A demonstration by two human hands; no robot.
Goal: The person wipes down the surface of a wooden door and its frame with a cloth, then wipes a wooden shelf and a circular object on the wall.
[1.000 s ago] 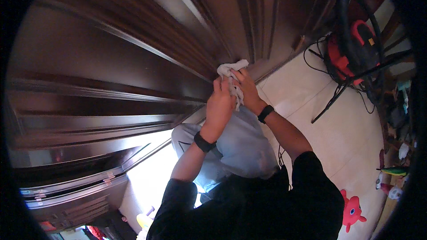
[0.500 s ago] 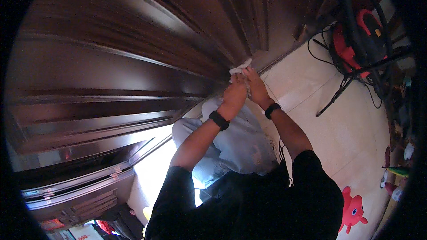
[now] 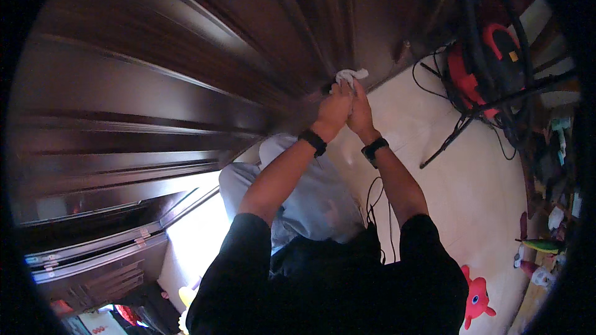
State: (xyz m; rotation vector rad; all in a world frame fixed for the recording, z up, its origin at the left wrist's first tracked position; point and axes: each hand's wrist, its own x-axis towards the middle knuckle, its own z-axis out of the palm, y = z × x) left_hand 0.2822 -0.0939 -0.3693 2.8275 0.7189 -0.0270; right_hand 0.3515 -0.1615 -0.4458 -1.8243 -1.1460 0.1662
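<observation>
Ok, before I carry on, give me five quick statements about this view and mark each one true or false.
1. The left hand and right hand meet at a white cloth. True.
2. The wood panelling is white. False: it is dark brown.
3. Only one wrist is banded. False: each wears a black wristband.
4. A red-and-black vacuum cleaner stands at the picture's right. True.
5. The red toy animal sits on the vacuum cleaner. False: it is on the pale floor.
</observation>
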